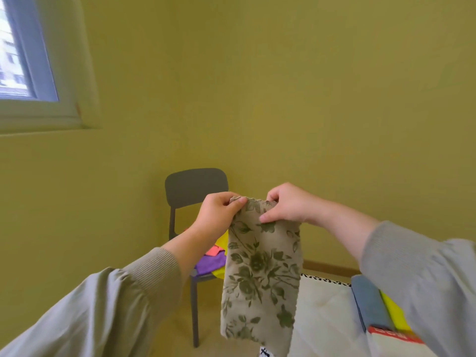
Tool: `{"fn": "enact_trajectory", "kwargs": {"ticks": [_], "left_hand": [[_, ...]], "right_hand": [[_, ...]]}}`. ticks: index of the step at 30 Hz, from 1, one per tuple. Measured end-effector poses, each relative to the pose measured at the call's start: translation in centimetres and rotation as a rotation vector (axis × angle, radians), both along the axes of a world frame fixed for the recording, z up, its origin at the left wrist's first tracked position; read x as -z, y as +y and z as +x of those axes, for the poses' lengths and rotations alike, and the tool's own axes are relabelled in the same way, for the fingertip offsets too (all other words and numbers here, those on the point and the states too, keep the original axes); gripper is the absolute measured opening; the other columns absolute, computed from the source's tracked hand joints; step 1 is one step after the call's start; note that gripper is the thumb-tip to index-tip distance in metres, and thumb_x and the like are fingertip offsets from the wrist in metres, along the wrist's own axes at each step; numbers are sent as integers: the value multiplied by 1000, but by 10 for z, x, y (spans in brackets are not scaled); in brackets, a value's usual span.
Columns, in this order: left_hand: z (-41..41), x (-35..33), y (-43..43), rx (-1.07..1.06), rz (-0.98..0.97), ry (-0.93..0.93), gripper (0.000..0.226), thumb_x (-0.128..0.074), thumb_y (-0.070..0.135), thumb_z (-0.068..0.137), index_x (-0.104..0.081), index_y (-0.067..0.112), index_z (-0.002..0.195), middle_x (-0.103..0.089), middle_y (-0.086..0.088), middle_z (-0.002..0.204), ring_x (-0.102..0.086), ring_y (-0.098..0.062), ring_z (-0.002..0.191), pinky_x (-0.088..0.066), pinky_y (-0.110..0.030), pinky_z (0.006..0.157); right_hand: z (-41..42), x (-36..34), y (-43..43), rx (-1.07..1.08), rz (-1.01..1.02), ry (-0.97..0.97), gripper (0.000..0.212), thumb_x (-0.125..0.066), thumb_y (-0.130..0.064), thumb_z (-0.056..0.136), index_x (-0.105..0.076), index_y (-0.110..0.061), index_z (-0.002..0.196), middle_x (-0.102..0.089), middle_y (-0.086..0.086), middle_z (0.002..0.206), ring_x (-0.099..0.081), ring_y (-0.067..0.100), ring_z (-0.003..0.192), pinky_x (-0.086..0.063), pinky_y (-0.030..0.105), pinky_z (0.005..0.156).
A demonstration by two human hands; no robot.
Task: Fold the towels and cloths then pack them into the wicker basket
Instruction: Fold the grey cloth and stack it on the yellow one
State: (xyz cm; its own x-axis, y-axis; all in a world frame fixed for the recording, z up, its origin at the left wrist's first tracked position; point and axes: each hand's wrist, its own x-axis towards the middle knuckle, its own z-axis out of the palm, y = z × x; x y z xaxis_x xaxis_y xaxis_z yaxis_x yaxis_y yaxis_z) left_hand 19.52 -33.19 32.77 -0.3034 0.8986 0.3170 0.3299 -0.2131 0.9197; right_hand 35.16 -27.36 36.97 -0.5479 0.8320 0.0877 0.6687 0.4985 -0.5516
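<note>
both hands raised and close together, each holding cloth. left hand (219,212) pinches the top hem of the floral cloth (260,274) at its 11 o'clock corner, thumb tip on the edge. right hand (286,204) pinches the same hem at the 1 o'clock corner, thumb lower on the front face. the cloth hangs free as a narrow strip, straight down toward 6 o'clock, touching nothing i can see. it looks doubled lengthwise already, but the layers can't be counted from here. at 10 o'clock from the cloth's middle stands a dark chair (195,186), with a loose heap of coloured cloths (210,261) on its seat in purple, orange and yellow, none folded. at 3 to 4 o'clock, on a pale padded surface (324,313), a folded blue cloth (368,300) and a yellow cloth (394,313) lie side by side, touching. a red-and-white item (394,333) sits at their near end, partly hidden by the right sleeve. wicker basket not in view. window (15,60) at 10 o'clock of the frame. judgement: the step in hand is folding the floral piece, mid-fold. the task reads as early to middle, with a heap waiting and nothing seen packed. the next move likely calls for halving the strip end to end, either lifting the 6 o'clock end to the hem or laying it on the padded surface first. the corners need to stay matched, as limp fabric will skew if one pinch slips.
</note>
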Motion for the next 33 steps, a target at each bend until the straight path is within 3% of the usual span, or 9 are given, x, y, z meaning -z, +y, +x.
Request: {"fn": "enact_trajectory", "kwargs": {"ticks": [4,6,8,13,16,19,22,26,33], "left_hand": [[-5,-6,-10,-48,27,11,20,-58,21,94,-73,10,85,-71,-8,80,-66,-19,76,-55,-23,63],[-7,-7,-13,-75,24,1,24,-57,23,94,-72,7,86,-71,-14,87,-67,-27,88,-57,-37,80],[-6,-7,-15,-95,15,-1,27,-57,23,95,-70,1,88,-70,-19,91,-66,-31,92,-55,-44,85],[-10,-11,-17,-123,34,1,26,-56,23,95,-70,3,88,-69,-20,93,-65,-33,92,-54,-46,86],[-12,-16,-20,-124,41,2,26,-55,24,96,-69,3,89,-68,-21,94,-65,-32,89,-55,-44,85],[-14,-19,-23,-128,53,23,30,-55,24,96,-67,-2,91,-66,-25,96,-63,-31,82,-55,-44,84],[-15,-20,-25,-125,52,34,29,-54,24,96,-68,-1,91,-67,-24,94,-64,-35,89,-55,-45,84],[-15,-22,-25,-125,55,35,27,-54,24,96,-69,2,91,-67,-23,94,-65,-34,89,-55,-46,84],[-16,-22,-26,-110,55,15,21,-54,23,96,-71,12,91,-71,-6,89,-66,-21,90,-55,-44,86]], "right_hand": [[15,-2,-7,5,103,161,25,-78,-15,75,-54,-20,77,-57,-1,74,-50,12,66,-44,28,62],[20,0,-10,-4,131,277,23,-76,-6,75,-57,-18,77,-63,4,78,-55,13,67,-50,33,69],[23,2,-11,5,196,337,20,-74,-1,75,-61,-15,74,-66,4,80,-58,13,70,-52,33,73],[22,4,-17,-19,148,409,25,-74,2,75,-66,-21,82,-69,-1,84,-65,7,78,-53,18,74],[20,4,-18,-15,194,381,25,-74,1,76,-67,-23,74,-67,-5,75,-61,7,67,-52,17,66],[18,3,-20,3,233,339,25,-73,0,76,-67,-23,68,-66,-4,68,-56,8,59,-49,21,60],[16,3,-22,-12,203,291,26,-73,-3,77,-66,-26,66,-70,9,79,-58,16,65,-52,34,65],[15,3,-23,-33,173,248,8,-72,-15,82,-70,-19,76,-64,-8,68,-54,9,62,-46,23,61],[15,5,-18,-31,110,250,15,-77,-27,76,-70,-18,85,-70,5,88,-60,13,77,-51,30,76]]}}
